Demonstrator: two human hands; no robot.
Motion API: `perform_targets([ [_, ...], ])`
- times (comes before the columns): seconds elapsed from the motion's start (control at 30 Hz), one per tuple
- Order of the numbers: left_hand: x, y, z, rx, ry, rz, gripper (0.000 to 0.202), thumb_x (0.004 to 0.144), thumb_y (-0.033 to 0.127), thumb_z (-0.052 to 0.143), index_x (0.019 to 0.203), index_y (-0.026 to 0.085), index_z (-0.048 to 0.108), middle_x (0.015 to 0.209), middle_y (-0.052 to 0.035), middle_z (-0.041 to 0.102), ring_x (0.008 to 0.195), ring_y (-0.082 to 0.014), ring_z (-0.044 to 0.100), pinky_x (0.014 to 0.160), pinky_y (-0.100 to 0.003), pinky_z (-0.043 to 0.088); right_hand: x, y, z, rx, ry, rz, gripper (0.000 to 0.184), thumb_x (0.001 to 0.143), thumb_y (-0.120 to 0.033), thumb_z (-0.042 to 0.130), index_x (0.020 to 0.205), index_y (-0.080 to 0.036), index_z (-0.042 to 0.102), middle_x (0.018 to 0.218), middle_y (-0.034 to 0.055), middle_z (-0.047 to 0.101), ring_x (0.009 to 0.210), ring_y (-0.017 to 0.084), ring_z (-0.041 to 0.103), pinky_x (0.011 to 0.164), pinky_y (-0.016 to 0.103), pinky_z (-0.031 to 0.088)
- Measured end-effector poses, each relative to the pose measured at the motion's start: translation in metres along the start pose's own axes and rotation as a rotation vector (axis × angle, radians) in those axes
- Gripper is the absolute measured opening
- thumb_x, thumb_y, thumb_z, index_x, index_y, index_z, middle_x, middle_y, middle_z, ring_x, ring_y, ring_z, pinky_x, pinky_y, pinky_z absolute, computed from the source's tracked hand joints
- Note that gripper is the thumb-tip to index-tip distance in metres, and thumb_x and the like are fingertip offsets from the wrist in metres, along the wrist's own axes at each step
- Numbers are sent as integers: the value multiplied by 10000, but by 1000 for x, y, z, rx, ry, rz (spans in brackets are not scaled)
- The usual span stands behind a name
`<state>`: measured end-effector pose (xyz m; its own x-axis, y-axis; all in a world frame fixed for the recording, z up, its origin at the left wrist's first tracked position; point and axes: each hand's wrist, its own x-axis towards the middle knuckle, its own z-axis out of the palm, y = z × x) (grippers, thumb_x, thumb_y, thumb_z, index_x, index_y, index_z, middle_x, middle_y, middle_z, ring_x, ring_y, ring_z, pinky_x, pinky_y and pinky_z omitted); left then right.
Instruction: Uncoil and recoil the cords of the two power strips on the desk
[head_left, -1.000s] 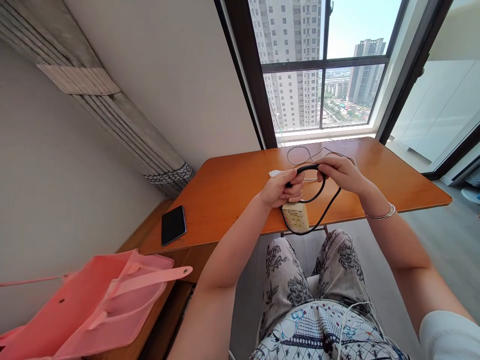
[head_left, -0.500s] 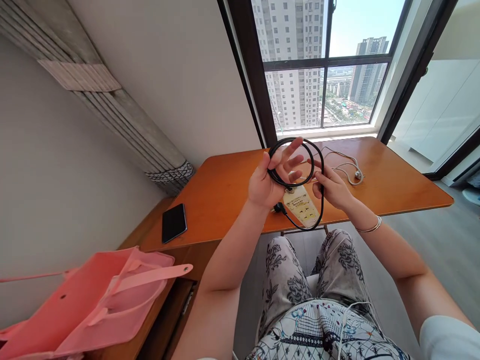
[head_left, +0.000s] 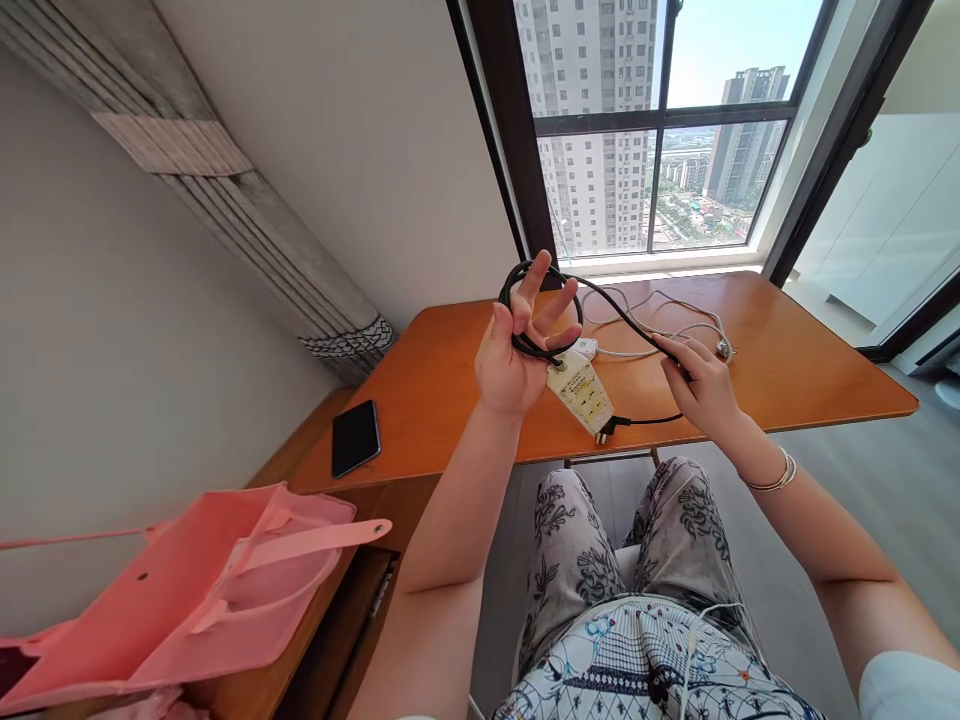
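Note:
My left hand (head_left: 514,350) is raised over the table with its fingers partly spread, and loops of a black power cord (head_left: 545,353) hang around them. My right hand (head_left: 694,382), to the right, pinches the same cord, drawing a length out from the coil. The cord runs on from my right hand to a black plug (head_left: 613,426), close to the lower end of a yellowed white power strip (head_left: 583,392). The strip's upper end is just beneath the coil, where the cord meets it.
A white cable (head_left: 675,330) lies in loops on the wooden table (head_left: 810,360), toward the window. A black phone (head_left: 355,439) rests at the left side. An open pink bag (head_left: 247,590) is at the lower left.
My right hand has moved right, pulling the cord away from the coil. My left hand has shifted slightly left and up. The plug now points toward the lower end of the strip.

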<state>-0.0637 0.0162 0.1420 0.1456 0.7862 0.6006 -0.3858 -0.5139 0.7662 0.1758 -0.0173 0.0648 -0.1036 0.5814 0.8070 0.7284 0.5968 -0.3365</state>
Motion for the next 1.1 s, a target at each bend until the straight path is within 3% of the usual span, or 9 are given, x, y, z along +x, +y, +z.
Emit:
perform_targets([
  [0.1,-3,-2,2,-6,-25,-2,539,846,727,571,725,204,526,1426,-42,592,1381,-314,525,668,-261,631,2,-16,-15,-238,-60,-144,341,1008,-250,473,1268,-192,684,886,58,713,698,140,624,589,254,425],
  [0.27,-7,-3,10,7,-71,-16,536,805,723,631,726,200,544,1435,-66,589,1419,-336,483,754,-302,640,3,-48,-25,-461,-148,-328,321,1007,-209,474,1222,-170,710,743,26,657,588,109,532,508,276,298],
  [0.47,-16,-4,17,5,-160,-23,489,804,669,680,776,195,564,1435,-97,571,1463,-354,422,956,-414,587,11,-78,-29,-486,-230,-465,292,1003,-162,445,1129,-172,709,647,13,557,548,111,433,481,306,230],
  [0.63,-21,-4,21,42,-259,-113,477,827,661,656,801,191,579,1341,-117,610,1364,-340,540,961,-415,563,28,-96,-37,-451,-182,-582,321,1009,-114,406,890,-189,695,630,4,525,572,111,432,481,305,227],
  [0.73,-22,-5,24,99,-322,-134,489,838,681,626,797,196,592,1156,-103,668,1140,-283,678,859,-361,584,40,-101,-42,-382,-209,-564,347,1017,-128,398,800,-210,657,647,-1,525,599,105,445,509,287,268],
  [0.8,-22,-6,27,144,-345,-140,506,842,697,607,799,194,598,997,-91,691,913,-225,711,745,-322,582,46,-101,-44,-349,-210,-507,306,1025,-176,417,848,-223,663,726,1,574,612,100,449,524,280,296],
  [0.9,-25,-8,30,142,-438,-236,576,857,753,523,852,182,598,742,-54,671,590,-152,633,518,-273,495,52,-97,-46,-330,-171,-390,208,1018,-304,486,1063,-241,679,939,32,639,657,102,488,532,267,343],
  [0.97,-28,-8,31,109,-540,-332,636,863,794,447,879,173,586,595,-27,632,444,-123,541,420,-248,391,55,-93,-48,-307,-175,-324,267,992,-384,542,1180,-240,666,1061,66,637,733,124,541,564,265,389],
  [1.1,-33,-5,31,107,-674,-475,666,862,817,396,818,171,555,435,4,553,339,-83,377,374,-221,281,66,-88,-57,-209,-377,-195,391,892,-502,681,1176,-235,712,983,63,667,799,173,603,646,286,426],
])
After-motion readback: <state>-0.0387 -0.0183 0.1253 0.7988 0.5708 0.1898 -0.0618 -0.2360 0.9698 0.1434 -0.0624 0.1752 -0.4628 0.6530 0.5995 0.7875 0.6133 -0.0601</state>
